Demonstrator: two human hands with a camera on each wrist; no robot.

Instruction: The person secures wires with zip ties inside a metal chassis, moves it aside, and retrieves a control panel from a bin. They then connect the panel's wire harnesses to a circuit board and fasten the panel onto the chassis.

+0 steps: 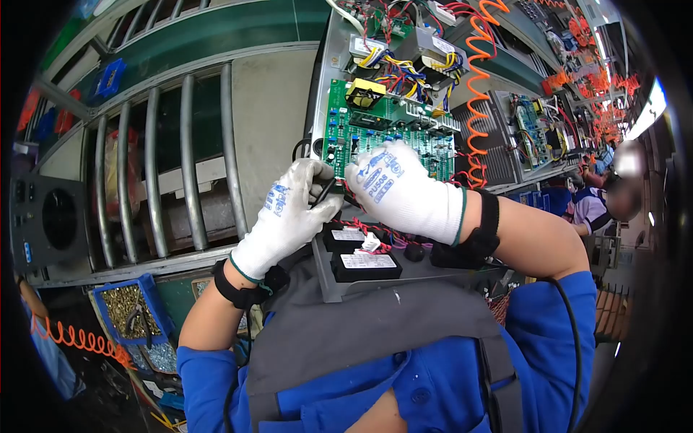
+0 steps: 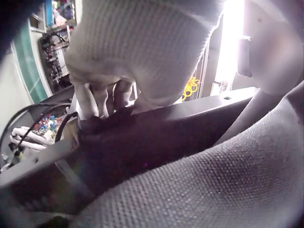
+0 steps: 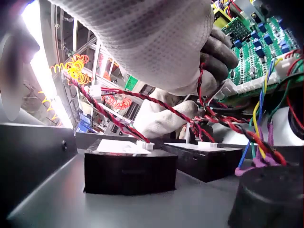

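Both hands wear white gloves and work at the near edge of a green circuit board in an open grey metal chassis. The left hand pinches a short black cable between thumb and fingers at the chassis's left side. Beside it, the right hand bends over the board's edge, its fingertips hidden in the head view. In the right wrist view, its curled fingers grip twisted red and black wires, with the left hand just beyond. Two black labelled boxes lie below the hands, wires plugged into them.
Transformers with coloured wires stand at the chassis's far end. An orange coiled hose hangs along its right. Metal rollers lie to the left, above a blue bin of screws. Another chassis and a person are farther right.
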